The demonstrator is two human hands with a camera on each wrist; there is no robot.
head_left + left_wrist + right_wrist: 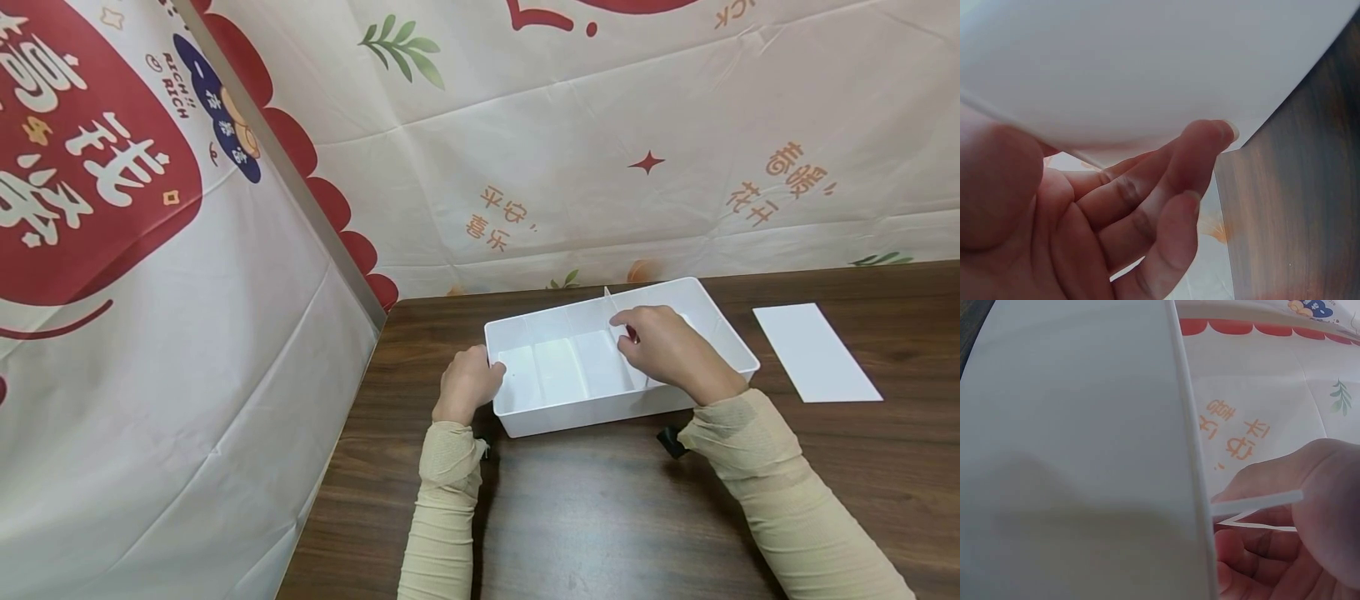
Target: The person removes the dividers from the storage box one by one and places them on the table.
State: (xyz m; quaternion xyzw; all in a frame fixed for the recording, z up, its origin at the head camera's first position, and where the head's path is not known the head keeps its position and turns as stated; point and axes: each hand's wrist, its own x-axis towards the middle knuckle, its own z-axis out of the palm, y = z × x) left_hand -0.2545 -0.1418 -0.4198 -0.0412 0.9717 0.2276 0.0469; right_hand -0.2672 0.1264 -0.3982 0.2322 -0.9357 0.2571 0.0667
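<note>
One white plastic organizer tray (720, 327) at table centre, one upright divider panel (617, 333) inside, pinched by right hand (667, 346), left hand (468, 383) apparently gripping its 9 o'clock wall, one spare white panel (816, 352) at 3 o'clock.

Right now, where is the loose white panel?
In the head view, the loose white panel lies flat on the wooden table, right of the white organizer box.
</note>
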